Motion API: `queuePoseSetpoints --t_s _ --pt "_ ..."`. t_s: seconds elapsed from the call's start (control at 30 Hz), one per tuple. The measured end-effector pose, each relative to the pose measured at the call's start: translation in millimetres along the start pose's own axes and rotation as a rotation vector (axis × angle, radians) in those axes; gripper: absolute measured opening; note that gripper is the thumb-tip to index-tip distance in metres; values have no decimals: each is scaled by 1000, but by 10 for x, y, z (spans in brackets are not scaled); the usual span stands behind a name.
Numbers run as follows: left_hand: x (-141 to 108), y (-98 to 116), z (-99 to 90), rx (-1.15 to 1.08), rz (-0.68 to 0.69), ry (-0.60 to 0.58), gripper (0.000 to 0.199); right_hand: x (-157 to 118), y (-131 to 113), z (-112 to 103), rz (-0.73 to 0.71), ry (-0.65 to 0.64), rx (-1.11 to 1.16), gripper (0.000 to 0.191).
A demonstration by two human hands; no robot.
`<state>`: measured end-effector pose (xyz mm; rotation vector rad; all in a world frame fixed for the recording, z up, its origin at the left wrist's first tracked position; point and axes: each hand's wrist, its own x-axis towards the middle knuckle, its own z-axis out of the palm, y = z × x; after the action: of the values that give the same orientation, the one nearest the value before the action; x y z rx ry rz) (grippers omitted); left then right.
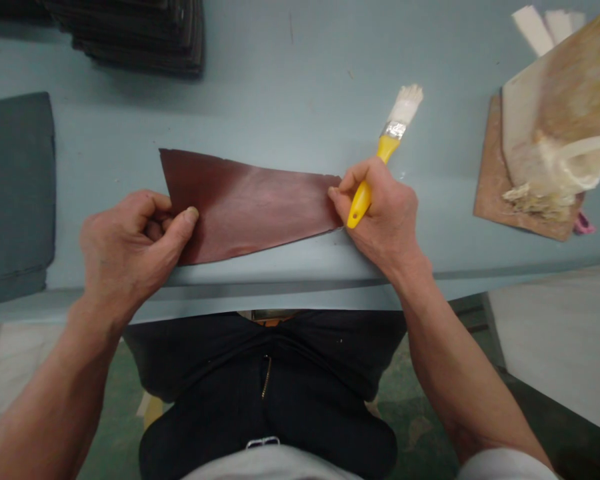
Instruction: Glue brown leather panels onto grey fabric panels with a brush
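A tapered piece of reddish-brown leather (250, 207) stretches between my two hands, just over the front of the table. My left hand (135, 240) grips its wide left end, thumb on top and fingers folded beneath. At the narrow right end, my right hand (385, 213) pinches the leather's edge between thumb and fingertip. That same hand also holds a paintbrush (390, 145), its yellow handle lying across the fingers. The brush's pale bristles point up and away to the right, touching nothing.
Dark stacked sheets (145, 33) stand at the back left of the blue-grey table (280, 100). Dark flat pieces (15, 193) lie at the left edge. On the right, a glue-crusted container (535, 127) rests on a brown board (490, 173), with white strips (535, 30) behind it.
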<state>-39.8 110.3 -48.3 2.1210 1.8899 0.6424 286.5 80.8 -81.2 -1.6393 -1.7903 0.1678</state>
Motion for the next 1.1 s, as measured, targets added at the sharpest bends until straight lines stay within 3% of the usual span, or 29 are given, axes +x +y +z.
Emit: queuePoseSetpoints --t_s 1.1 --pt "-23 -15 25 -9 9 23 32 -11 -31 1 25 6 -10 11"
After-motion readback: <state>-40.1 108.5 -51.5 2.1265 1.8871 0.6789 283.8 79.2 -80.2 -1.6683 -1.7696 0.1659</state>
